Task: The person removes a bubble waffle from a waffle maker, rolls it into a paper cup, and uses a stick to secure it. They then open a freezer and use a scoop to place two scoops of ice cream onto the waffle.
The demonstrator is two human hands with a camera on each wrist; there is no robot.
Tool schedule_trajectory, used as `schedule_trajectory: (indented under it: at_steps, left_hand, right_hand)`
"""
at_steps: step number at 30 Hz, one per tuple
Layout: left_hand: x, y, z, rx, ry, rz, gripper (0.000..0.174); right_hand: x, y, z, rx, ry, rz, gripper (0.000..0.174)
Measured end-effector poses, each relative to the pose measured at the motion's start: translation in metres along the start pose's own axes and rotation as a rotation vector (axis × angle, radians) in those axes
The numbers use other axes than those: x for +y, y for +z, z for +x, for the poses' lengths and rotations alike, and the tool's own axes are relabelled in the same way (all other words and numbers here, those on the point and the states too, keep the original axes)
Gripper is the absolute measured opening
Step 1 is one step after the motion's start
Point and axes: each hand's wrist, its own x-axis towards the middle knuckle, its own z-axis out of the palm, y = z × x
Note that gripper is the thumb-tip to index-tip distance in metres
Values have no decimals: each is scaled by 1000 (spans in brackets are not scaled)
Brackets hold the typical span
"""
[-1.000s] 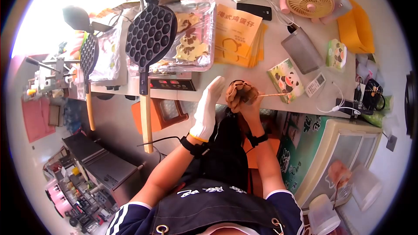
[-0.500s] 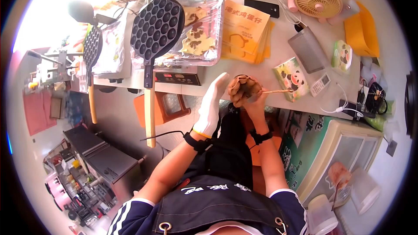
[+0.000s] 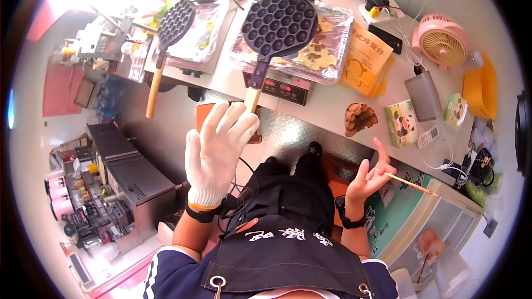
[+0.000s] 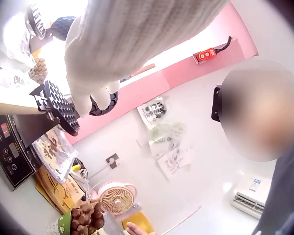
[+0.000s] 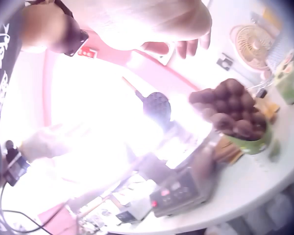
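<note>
My gloved left hand (image 3: 218, 147) is raised in front of the counter, fingers straight and spread, holding nothing. Its fingertips overlap the wooden handle (image 3: 252, 99) of a black bubble-waffle pan (image 3: 280, 25) in the head view. With my bare right hand (image 3: 367, 182) I hold a thin wooden skewer (image 3: 413, 184) between the fingers, off the counter's front edge. A brown bubble waffle (image 3: 359, 119) stands on the counter beyond that hand, apart from it. In the right wrist view it sits rolled in a green paper cup (image 5: 252, 143).
Right of the waffle stand a panda-print box (image 3: 400, 124), a grey speaker-like block (image 3: 422, 97) and a white remote (image 3: 428, 137). Behind lie orange paper bags (image 3: 366, 61) and a foil-lined tray (image 3: 335, 50). A second pan (image 3: 176, 25) is farther left, a pink fan (image 3: 442, 41) back right.
My right hand has let go of the bubble waffle, which now stands on the counter, and has drawn back with the skewer. My left hand has moved away leftward and spread its fingers. The head view has turned.
</note>
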Motion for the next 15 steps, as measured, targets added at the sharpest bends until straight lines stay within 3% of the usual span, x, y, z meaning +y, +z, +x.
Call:
schedule_trajectory:
  at_steps: [2,4,8,12,15]
  left_hand:
    - [24,-8,-23,-22,16,-45,66]
    - [44,-17,-46,-24,48,-51,65]
    - [76,-41,-89,-18,150,-152,66]
    - [90,-59,-125,54,-45,-290,69]
    - [85,-72,-132,30,-22,-391,67]
  right_hand:
    - [-44,19,-10,-304,208,354,30]
    - [-74,52,-22,-526,248,603,31]
    - [-139,110,-49,-930,452,802,38]
    - [-190,140,-76,-960,665,918,41]
    - [-196,149,-96,-764,468,688,39]
